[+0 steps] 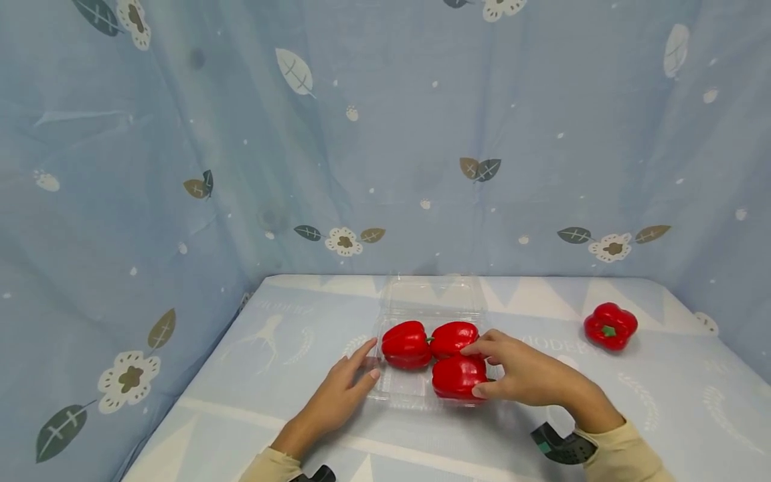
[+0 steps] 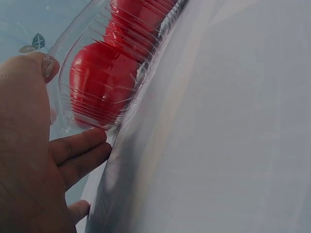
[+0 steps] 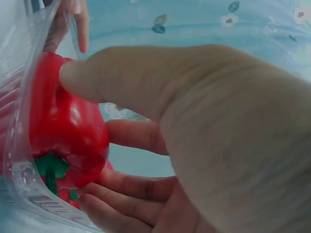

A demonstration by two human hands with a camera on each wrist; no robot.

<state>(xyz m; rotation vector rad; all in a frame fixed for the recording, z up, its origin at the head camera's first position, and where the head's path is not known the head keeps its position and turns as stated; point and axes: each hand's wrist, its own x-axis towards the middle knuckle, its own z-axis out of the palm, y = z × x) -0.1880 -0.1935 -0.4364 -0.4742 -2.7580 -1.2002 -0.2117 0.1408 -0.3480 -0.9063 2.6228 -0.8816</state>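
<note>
Item: near pepper, red, lying in the clear tray at its right front corner; two more peppers, a left pepper and a back pepper, are sitting behind it, all three touching; the tray's lid is standing open at the back.

Handling, judged: the pepper is looking firm, hollow and light, its skin glossy and so likely slippery; best held across its broad shoulders rather than by the green stem; the tray is thin and ribbed (it will probably flex and skid on the counter if pulled by one edge).

Right hand: its grip is closing round the near pepper, thumb over the top and fingers curling along its side and underneath, as the right wrist view is showing; the pepper is lying to the left of the palm.

Left hand: released, fingers straight, fingertips resting against the tray's left wall.

Stray item: a fourth pepper is lying well apart, far right on the counter.
</note>
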